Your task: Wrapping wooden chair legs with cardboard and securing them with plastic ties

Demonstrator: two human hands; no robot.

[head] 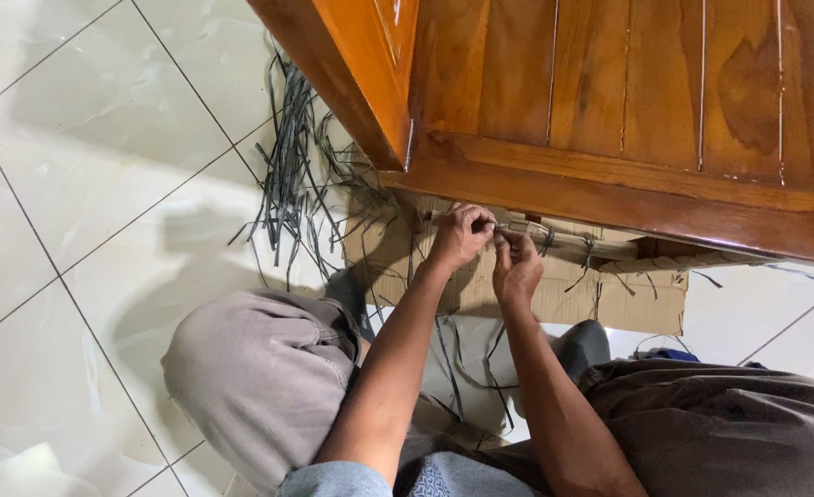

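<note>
The person squats on a white tiled floor (103,175), knees in grey trousers spread to either side, both bare forearms reaching away toward the underside of a varnished wooden furniture piece (628,101). The left hand (459,236) and the right hand (516,267) meet just below the wooden frame's lower rail, knuckles nearly touching. Both hands have their fingers curled together, pinched on a thin dark strip (497,227) at a pale wooden bar (563,237) that runs rightward under the rail; exactly how the strip passes between the fingers is too small to tell. More dark strips are looped around that bar to the right of the hands.

A flattened sheet of brown cardboard (610,299) lies on the floor under the bar, beneath the hands. A loose heap of long grey-black strips (287,166) sprawls on the tiles to the left, beside the furniture's corner. A few more strips trail on the floor near, between the person's forearms.
</note>
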